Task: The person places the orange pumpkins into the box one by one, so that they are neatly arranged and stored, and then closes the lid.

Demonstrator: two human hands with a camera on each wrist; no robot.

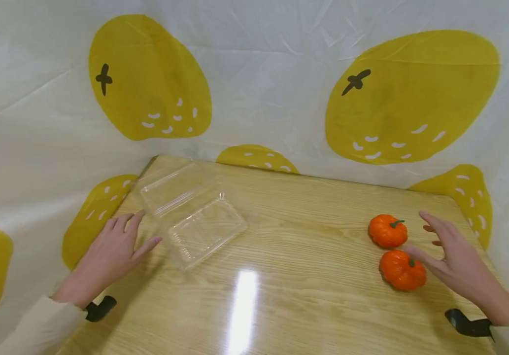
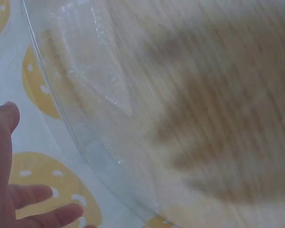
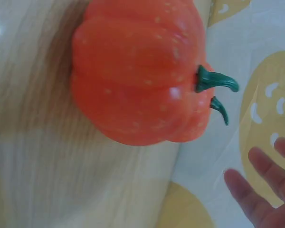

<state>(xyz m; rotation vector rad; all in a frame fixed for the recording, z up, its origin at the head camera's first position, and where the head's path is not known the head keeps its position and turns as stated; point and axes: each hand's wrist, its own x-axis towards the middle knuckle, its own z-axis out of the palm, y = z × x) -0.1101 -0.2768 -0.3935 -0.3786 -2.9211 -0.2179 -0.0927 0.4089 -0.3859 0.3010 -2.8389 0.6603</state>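
Note:
A clear plastic clamshell box point(image 1: 207, 229) lies unfolded on the wooden table, its lid half point(image 1: 174, 190) toward the back left. Just left of the box hovers my left hand point(image 1: 118, 244), fingers spread and holding nothing; the left wrist view shows its fingers point(image 2: 35, 194) apart from the box's edge. Two small orange pumpkins with green stems sit on the right: one farther back point(image 1: 387, 231), one nearer point(image 1: 401, 270). Beside them is my right hand point(image 1: 456, 256), its fingers extended and nothing in its grasp. In the right wrist view, the near pumpkin point(image 3: 137, 71) largely hides the other.
A white cloth with yellow fruit prints point(image 1: 263, 98) hangs behind the table and along both sides. The wooden tabletop point(image 1: 307, 276) spans between the box and the pumpkins, with a bright light reflection point(image 1: 243, 310) near the front.

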